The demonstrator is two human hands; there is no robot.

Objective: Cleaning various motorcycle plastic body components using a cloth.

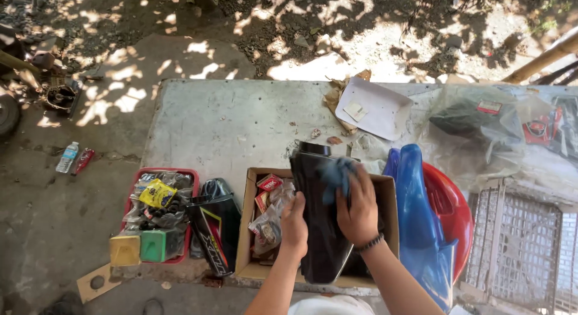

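The right hand (359, 214) is pressing a blue cloth (337, 175) onto a glossy black panel (322, 224), fingers curled on it; the left hand (294, 226) is gripping the panel's edge (over a cardboard box (250, 230) on the worktop (223, 122)).

- One head-worn camera is looking steeply down from above the person's own arms — close enough that both forearms are entering from the bottom edge.
- It is facing across a concrete table (223, 122) toward sun-dappled ground (289, 26) beyond.
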